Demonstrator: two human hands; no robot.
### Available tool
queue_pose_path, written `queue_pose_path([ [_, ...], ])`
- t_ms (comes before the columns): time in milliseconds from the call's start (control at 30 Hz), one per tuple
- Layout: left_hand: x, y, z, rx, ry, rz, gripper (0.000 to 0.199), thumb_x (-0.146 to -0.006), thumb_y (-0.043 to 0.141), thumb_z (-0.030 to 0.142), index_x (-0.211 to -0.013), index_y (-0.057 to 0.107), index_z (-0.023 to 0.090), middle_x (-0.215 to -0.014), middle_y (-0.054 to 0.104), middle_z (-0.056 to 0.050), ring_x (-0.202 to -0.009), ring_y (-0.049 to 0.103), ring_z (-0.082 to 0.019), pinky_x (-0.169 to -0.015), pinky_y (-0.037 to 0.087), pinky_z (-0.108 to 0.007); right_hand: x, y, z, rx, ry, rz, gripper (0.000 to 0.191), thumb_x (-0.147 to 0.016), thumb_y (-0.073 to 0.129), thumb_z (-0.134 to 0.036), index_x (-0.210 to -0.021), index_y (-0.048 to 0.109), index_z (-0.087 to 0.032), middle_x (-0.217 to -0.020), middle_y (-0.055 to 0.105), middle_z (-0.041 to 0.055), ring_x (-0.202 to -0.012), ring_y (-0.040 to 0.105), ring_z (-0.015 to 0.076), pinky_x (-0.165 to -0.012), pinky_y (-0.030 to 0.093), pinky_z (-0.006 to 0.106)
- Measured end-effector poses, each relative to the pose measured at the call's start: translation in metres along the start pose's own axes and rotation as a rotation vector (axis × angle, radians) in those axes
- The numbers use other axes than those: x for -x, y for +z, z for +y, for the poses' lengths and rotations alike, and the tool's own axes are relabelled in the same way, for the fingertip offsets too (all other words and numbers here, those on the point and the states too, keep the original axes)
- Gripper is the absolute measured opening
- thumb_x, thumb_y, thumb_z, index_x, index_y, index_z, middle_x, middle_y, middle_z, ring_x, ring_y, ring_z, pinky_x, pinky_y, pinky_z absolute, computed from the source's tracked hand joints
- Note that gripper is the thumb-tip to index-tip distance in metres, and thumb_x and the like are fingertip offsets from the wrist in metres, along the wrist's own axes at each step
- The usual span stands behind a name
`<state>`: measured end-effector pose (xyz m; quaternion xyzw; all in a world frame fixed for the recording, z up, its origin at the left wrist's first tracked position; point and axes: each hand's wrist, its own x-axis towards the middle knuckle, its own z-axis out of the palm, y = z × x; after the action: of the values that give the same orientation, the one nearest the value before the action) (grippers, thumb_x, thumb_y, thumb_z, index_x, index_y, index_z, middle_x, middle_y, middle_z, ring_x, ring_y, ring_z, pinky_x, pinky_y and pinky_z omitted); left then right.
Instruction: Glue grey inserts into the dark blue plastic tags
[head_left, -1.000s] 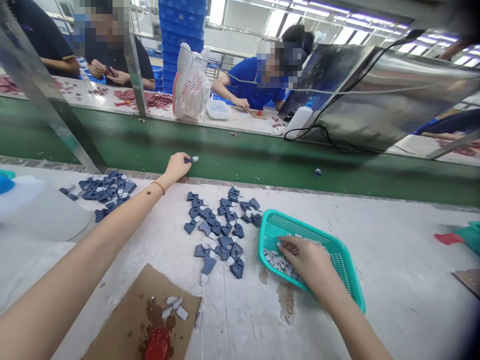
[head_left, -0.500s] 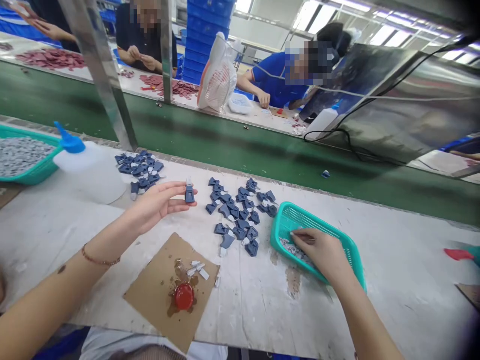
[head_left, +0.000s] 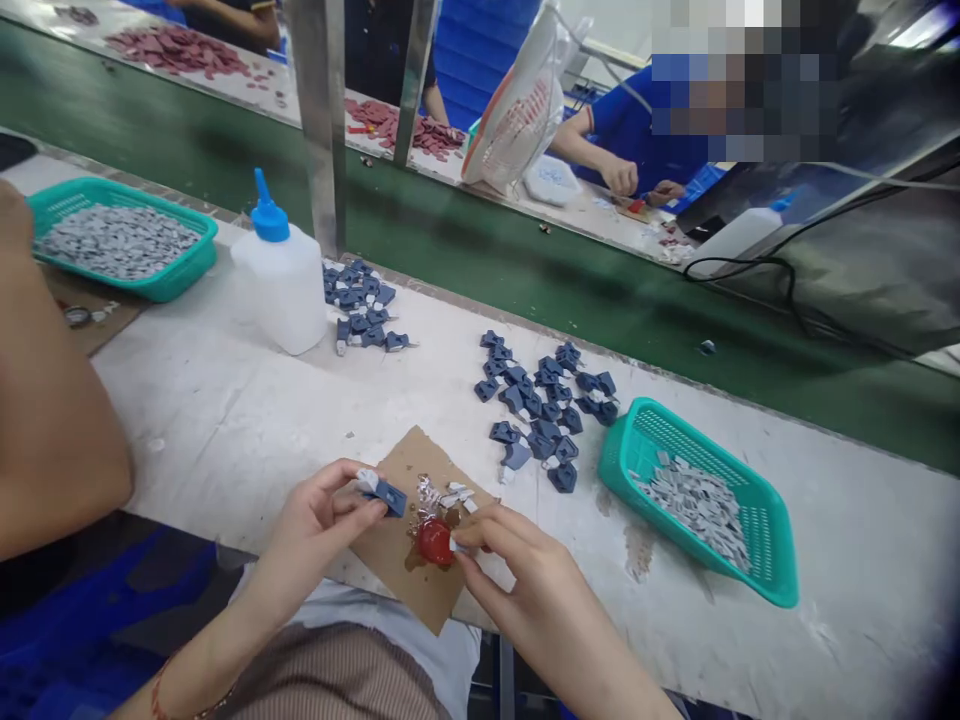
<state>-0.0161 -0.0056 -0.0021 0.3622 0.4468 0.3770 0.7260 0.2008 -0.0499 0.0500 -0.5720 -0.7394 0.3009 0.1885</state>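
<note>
My left hand point(head_left: 322, 520) pinches a dark blue plastic part point(head_left: 391, 497) with a whitish end, held above the left side of a brown cardboard piece point(head_left: 431, 603). Between the thumb and fingers of my right hand point(head_left: 517, 565) is a small light grey piece point(head_left: 454, 545), right at the edge of a red round cap point(head_left: 433, 541). That cap sits on the cardboard amid wet brown stains. Several loose whitish pieces point(head_left: 459, 495) lie behind it. Beyond my hands, many blue parts point(head_left: 551, 400) are spread on the table.
A green basket point(head_left: 776, 590) of grey pieces stands at right, another green basket point(head_left: 161, 290) at far left. A white bottle point(head_left: 281, 290) with a blue nozzle stands beside more blue parts point(head_left: 364, 300). Another person's arm point(head_left: 52, 430) reaches in at left. Co-workers sit across the green strip point(head_left: 465, 240).
My right hand has left the green basket with a small grey piece and come to the red cap. My left hand has lowered the blue part towards the cardboard. The view has shifted left.
</note>
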Motion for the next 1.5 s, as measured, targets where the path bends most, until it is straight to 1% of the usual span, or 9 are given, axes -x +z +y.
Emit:
queue_pose_path([
  [167, 0.007, 0.001, -0.004, -0.058, 0.034, -0.036, 0.013, -0.084, 0.069, 0.03, -0.094, 0.066, 0.023, -0.095, 0.071, 0.0, -0.09, 0.066, -0.014, -0.079, 0.052, -0.021, -0.005, 0.001, -0.007, 0.15, 0.038, -0.108, 0.017, -0.089, 0.051, -0.006, -0.083, 0.06, -0.02, -0.087, 0.062, 0.0051, -0.08, 0.062, 0.0205, -0.066, 0.051, 0.032],
  [267, 0.008, 0.002, -0.005, -0.047, 0.069, -0.042, 0.01, -0.084, 0.068, 0.026, -0.094, 0.066, 0.023, -0.099, 0.069, -0.001, -0.094, 0.066, -0.016, -0.081, 0.052, -0.023, -0.007, 0.002, -0.01, 0.237, 0.051, -0.135, 0.017, -0.088, 0.052, -0.005, -0.083, 0.061, -0.019, -0.088, 0.062, 0.0059, -0.078, 0.063, 0.021, -0.064, 0.051, 0.033],
  [333, 0.009, 0.004, -0.005, -0.028, 0.089, -0.056, 0.009, -0.084, 0.068, 0.022, -0.092, 0.066, 0.022, -0.1, 0.069, -0.002, -0.095, 0.066, -0.016, -0.081, 0.053, -0.024, -0.008, 0.001, -0.012, 0.238, 0.054, -0.139, 0.017, -0.088, 0.052, -0.005, -0.083, 0.061, -0.019, -0.087, 0.063, 0.006, -0.078, 0.063, 0.0208, -0.065, 0.052, 0.033],
  [400, 0.009, 0.006, -0.006, -0.002, 0.093, -0.071, 0.01, -0.082, 0.068, 0.019, -0.092, 0.066, 0.021, -0.1, 0.069, -0.003, -0.093, 0.067, -0.017, -0.079, 0.054, -0.024, -0.01, -0.003, -0.016, 0.15, 0.049, -0.111, 0.017, -0.088, 0.053, -0.006, -0.084, 0.062, -0.02, -0.088, 0.064, 0.0047, -0.08, 0.064, 0.0191, -0.067, 0.052, 0.031],
  [567, 0.009, 0.017, -0.006, 0.091, 0.078, -0.103, 0.012, -0.08, 0.07, 0.014, -0.09, 0.067, 0.02, -0.098, 0.071, -0.003, -0.088, 0.07, -0.016, -0.076, 0.056, -0.023, -0.016, -0.021, -0.028, -0.104, 0.021, 0.059, 0.014, -0.086, 0.06, -0.01, -0.083, 0.066, -0.022, -0.089, 0.068, 0.0022, -0.084, 0.065, 0.015, -0.073, 0.052, 0.025],
  [667, 0.009, 0.024, -0.006, 0.138, 0.094, -0.124, 0.013, -0.079, 0.07, 0.013, -0.089, 0.067, 0.02, -0.098, 0.07, -0.002, -0.088, 0.07, -0.015, -0.078, 0.057, -0.023, -0.019, -0.026, -0.035, -0.158, 0.014, 0.08, 0.013, -0.085, 0.062, -0.011, -0.083, 0.068, -0.022, -0.089, 0.07, 0.0022, -0.086, 0.066, 0.0155, -0.075, 0.052, 0.025],
  [967, 0.012, 0.031, -0.003, 0.14, 0.142, -0.122, 0.013, -0.079, 0.069, 0.01, -0.087, 0.068, 0.021, -0.096, 0.068, -0.003, -0.093, 0.068, -0.016, -0.077, 0.056, -0.022, -0.024, -0.021, -0.04, -0.178, 0.012, 0.048, 0.011, -0.086, 0.061, -0.015, -0.082, 0.068, -0.023, -0.087, 0.07, 0.0036, -0.084, 0.067, 0.0177, -0.075, 0.054, 0.029],
  [1167, 0.012, 0.032, -0.005, 0.145, 0.135, -0.117, 0.013, -0.08, 0.069, 0.011, -0.088, 0.069, 0.021, -0.097, 0.067, -0.002, -0.093, 0.067, -0.016, -0.077, 0.057, -0.023, -0.025, -0.021, -0.039, -0.163, 0.005, 0.051, 0.012, -0.085, 0.062, -0.014, -0.082, 0.07, -0.023, -0.087, 0.07, 0.0033, -0.083, 0.067, 0.0166, -0.073, 0.055, 0.027],
  [1500, 0.01, 0.035, -0.003, 0.147, 0.148, -0.125, 0.012, -0.082, 0.068, 0.012, -0.09, 0.069, 0.022, -0.098, 0.067, -0.002, -0.09, 0.069, -0.016, -0.076, 0.058, -0.023, -0.021, -0.018, -0.037, -0.171, 0.044, 0.111, 0.015, -0.084, 0.064, -0.015, -0.084, 0.076, -0.025, -0.09, 0.071, 0.0039, -0.083, 0.069, 0.0177, -0.07, 0.057, 0.026],
])
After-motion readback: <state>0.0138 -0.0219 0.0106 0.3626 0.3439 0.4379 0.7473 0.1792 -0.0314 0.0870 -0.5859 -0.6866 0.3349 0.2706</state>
